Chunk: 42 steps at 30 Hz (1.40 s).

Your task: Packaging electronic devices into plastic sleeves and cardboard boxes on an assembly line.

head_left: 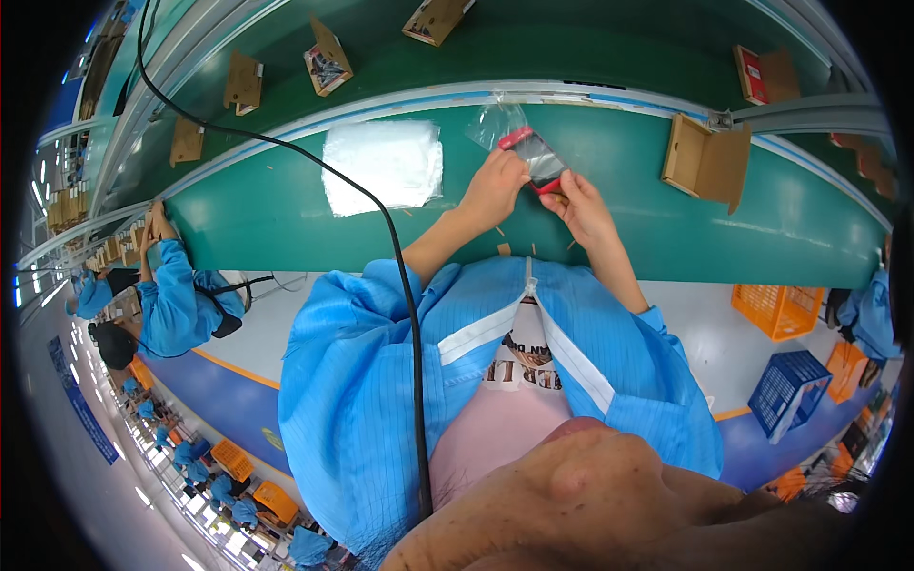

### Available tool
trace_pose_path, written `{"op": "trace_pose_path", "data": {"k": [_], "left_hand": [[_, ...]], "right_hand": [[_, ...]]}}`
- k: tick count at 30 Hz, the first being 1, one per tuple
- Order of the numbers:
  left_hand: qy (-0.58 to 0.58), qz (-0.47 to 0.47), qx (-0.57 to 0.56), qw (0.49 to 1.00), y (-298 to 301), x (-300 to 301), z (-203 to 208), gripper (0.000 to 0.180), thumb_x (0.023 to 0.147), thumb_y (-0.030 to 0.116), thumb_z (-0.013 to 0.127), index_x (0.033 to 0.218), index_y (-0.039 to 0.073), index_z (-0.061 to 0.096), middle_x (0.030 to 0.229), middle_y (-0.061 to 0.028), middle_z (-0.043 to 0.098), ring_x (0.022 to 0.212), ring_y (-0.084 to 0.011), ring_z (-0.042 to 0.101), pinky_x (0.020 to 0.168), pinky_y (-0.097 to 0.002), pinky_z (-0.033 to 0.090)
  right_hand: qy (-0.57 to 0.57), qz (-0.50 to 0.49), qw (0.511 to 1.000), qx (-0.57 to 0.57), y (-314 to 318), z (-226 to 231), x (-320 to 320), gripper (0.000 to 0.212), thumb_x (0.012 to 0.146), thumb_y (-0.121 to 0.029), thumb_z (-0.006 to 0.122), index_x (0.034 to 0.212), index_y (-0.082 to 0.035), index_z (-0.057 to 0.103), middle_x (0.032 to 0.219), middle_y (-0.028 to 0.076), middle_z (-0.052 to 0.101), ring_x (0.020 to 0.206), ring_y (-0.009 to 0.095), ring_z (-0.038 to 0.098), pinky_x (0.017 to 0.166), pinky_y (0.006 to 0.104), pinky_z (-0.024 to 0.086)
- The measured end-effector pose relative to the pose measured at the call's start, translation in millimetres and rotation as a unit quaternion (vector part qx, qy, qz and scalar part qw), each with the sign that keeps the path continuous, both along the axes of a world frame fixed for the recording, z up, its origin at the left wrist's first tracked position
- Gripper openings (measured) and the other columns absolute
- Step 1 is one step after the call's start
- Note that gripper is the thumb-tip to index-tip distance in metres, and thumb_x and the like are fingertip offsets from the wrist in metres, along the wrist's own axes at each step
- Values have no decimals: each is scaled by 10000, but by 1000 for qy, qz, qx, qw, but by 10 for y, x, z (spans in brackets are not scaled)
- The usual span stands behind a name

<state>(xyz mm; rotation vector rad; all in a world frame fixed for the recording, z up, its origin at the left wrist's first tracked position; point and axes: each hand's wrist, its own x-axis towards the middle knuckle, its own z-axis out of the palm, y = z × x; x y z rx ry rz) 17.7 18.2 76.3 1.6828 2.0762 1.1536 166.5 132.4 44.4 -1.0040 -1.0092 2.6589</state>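
My left hand (495, 190) and my right hand (583, 209) are closed on a red handheld device (539, 158) with a dark, phone-like screen, held tilted over the green workbench (286, 224). The left fingers pinch its left side; the right thumb and fingers grip its near red end. A clear plastic bag (491, 122) sticks out past the far end. Whether the device is partly inside the bag, I cannot tell. To the left of my hands lies a flat stack of white, translucent bags or sheets (383, 167).
An open cardboard box (706, 164) stands at right. Beyond a pale rail, several open boxes (327, 61) rest on a green belt (571, 48). A black cable (388, 224) hangs across the view. Orange (776, 309) and blue crates (790, 390) stand right; a co-worker (186, 295) is at left.
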Motion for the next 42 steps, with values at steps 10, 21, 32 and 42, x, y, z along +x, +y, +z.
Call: {"op": "trace_pose_path", "data": {"k": [10, 21, 32, 42], "left_hand": [[80, -185, 29, 979, 215, 479, 405, 142, 745, 111, 595, 877, 58, 585, 897, -110, 564, 900, -300, 536, 762, -373, 470], [-803, 109, -96, 577, 101, 35, -253, 222, 922, 307, 591, 1029, 112, 592, 977, -21, 640, 827, -121, 568, 682, -275, 451], [-338, 181, 114, 916, 596, -130, 153, 219, 906, 81, 587, 1121, 47, 562, 1028, -17, 596, 823, -115, 569, 724, -249, 466], [-67, 93, 67, 991, 742, 284, -227, 260, 739, 67, 653, 994, 19, 633, 993, -140, 594, 924, -340, 533, 786, -401, 445]], "right_hand": [[63, -155, 971, -168, -96, -2, 75, 497, 914, -183, 586, 1303, 6, 341, 1008, 132, 611, 915, 224, 626, 717, 305, 536], [-48, 15, 989, 138, 71, 409, 264, 704, 776, 67, 573, 1412, -42, 289, 1133, 145, 566, 870, 209, 639, 655, 233, 466], [-243, -324, 751, 522, 1581, -21, 1465, 498, 876, -306, 646, 1180, 73, 538, 1105, 226, 606, 1026, 250, 596, 885, 399, 463], [-176, -195, 759, 595, 283, -404, 76, 189, 907, -194, 575, 970, -26, 635, 802, 194, 614, 723, 380, 595, 637, 440, 469]]}}
